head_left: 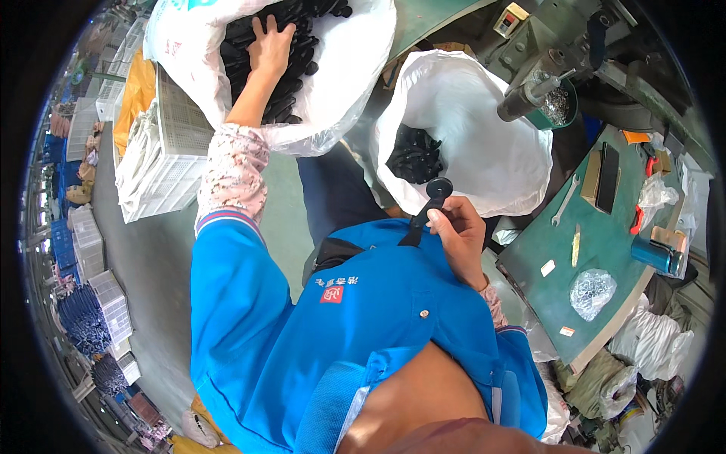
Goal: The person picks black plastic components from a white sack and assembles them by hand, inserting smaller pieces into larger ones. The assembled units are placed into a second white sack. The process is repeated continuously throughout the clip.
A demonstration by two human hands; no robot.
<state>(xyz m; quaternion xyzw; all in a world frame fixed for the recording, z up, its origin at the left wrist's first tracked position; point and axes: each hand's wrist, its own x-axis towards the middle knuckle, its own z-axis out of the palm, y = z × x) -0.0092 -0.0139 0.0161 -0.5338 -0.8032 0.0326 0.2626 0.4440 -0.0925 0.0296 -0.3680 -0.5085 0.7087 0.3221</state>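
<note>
My left hand (271, 51) reaches into a large white plastic bag (352, 57) at the upper left. Its fingers are spread over a heap of long black plastic parts (283, 98), touching those on top; whether one is between the fingertips is hard to see. In front of my body, my right hand (463, 233) pinches a black plastic part with a round disc at one end (436, 192), thumb and fingers closed on its side. The disc end points away from me. Beyond that hand, a second white bag (484, 144) stands with a smaller pile of black parts (414, 155) at its bottom.
White plastic crates (170, 163) stand beside the left bag. To the right is a green worktable (544, 242) bearing a wrench (566, 200), a clear bag of small pieces (592, 295) and a blue cylinder (656, 257). A machine with a green metal-filled container (556, 106) rises behind the second bag.
</note>
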